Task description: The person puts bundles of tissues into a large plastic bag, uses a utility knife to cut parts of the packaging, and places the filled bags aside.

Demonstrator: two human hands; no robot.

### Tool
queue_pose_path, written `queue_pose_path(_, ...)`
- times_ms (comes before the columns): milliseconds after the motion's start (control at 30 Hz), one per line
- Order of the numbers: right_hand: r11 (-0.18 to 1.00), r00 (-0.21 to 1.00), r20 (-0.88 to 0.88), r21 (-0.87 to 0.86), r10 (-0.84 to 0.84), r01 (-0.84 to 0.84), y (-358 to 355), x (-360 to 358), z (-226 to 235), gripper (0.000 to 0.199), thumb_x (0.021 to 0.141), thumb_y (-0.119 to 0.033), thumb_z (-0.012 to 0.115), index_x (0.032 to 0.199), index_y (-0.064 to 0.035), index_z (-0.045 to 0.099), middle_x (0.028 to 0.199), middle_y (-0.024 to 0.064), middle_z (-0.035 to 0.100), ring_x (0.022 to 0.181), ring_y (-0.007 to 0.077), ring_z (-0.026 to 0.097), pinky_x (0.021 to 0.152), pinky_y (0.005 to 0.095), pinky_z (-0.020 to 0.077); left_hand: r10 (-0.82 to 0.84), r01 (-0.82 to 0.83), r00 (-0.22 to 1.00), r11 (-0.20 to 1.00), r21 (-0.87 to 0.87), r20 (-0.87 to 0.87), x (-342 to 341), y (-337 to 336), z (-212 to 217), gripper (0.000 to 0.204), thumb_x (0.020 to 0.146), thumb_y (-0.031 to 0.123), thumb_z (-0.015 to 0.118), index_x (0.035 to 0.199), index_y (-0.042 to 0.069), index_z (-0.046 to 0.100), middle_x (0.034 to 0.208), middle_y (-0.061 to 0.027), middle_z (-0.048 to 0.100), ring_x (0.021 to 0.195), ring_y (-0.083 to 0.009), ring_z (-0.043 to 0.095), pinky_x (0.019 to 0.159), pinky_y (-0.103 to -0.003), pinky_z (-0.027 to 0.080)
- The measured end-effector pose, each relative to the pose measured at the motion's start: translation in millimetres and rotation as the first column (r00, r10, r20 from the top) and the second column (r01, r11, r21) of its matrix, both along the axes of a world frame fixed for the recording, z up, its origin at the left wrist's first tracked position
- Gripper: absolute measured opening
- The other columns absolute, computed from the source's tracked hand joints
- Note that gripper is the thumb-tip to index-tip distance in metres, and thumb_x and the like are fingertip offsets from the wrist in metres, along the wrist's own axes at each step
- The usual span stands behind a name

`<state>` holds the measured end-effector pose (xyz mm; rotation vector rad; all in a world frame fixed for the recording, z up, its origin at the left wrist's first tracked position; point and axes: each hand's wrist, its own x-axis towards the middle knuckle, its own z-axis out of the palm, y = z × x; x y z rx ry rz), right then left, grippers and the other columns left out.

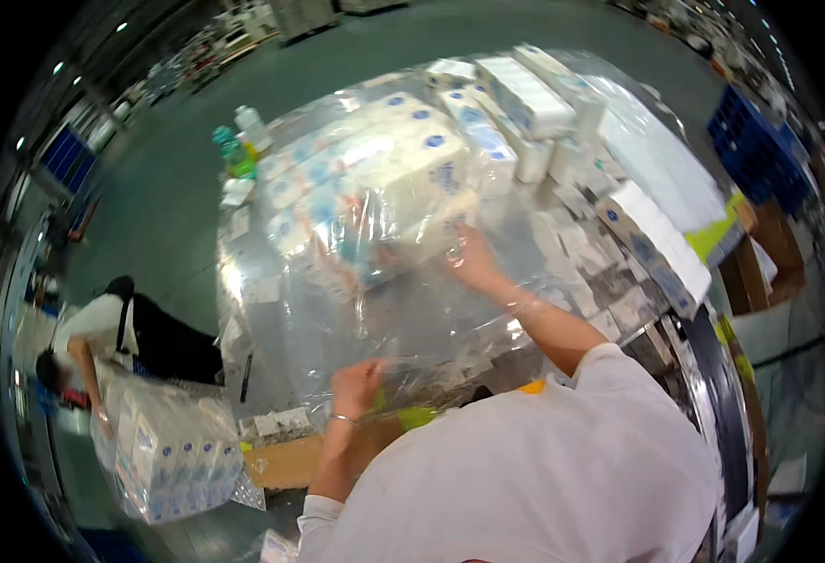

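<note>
At frame centre, the right hand reaches inside a large clear plastic bag, fingers spread loose against the white packs stacked within. Lower centre, the left hand pinches the bag's edge (fingers clenched on film). The bench carries more packs.

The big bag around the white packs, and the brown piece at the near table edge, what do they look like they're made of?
The bag looks like thin clear plastic film: glossy, wrinkled, with glare, and the white packs show through it. The right hand reaches inside it; the left hand grips its near edge. The brown piece looks like matte corrugated cardboard, though its edge is too blurred to confirm.
</note>
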<state>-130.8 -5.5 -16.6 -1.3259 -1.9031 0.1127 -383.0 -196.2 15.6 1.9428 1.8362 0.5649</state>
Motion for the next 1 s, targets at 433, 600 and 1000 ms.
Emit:
queue_pose_path(433,0.694,0.797,-0.178,-0.621,-0.577,0.364,-99.4,408.7,26.3,0.035,0.073,-0.014,0.056,0.105,-0.0013,0.056,0.078,0.0088,0.062,0.065,0.0172,0.057,0.061,0.0293,0.0456,-0.376,0.113,0.797,0.861,-0.495,-0.472,20.5,66.7,-19.1,0.028,0.079,0.026,0.056,0.099,0.007,0.055,0.079,-0.0111,0.063,0.075,-0.0309,0.06,0.064,-0.04,0.046)
queue_pose_path(600,0.252,0.347,0.287,-0.319,-0.893,0.914,-77.3,520.1,8.5,0.053,0.077,-0.044,0.051,0.112,-0.0058,0.052,0.102,0.0174,0.058,0.09,0.0323,0.056,0.079,0.0384,0.0437,-0.561,0.43,0.827,0.674,-0.6,-0.039,134.6,83.2,47.0,0.037,0.079,0.028,0.059,0.105,0.002,0.054,0.092,-0.0135,0.062,0.08,-0.026,0.061,0.069,-0.035,0.047)
queue_pose_path(1000,0.591,0.763,-0.242,-0.777,-0.6,0.218,-86.9,359.9,-21.5,0.05,0.078,-0.046,0.053,0.099,-0.0005,0.054,0.079,0.0106,0.058,0.078,0.0251,0.057,0.072,0.0325,0.0439,0.125,0.41,0.612,0.794,-0.449,0.781,371.9,195.8,-44.4,0.045,0.09,0.028,0.042,0.122,-0.003,0.037,0.121,-0.0113,0.046,0.106,-0.0235,0.047,0.09,-0.032,0.039)
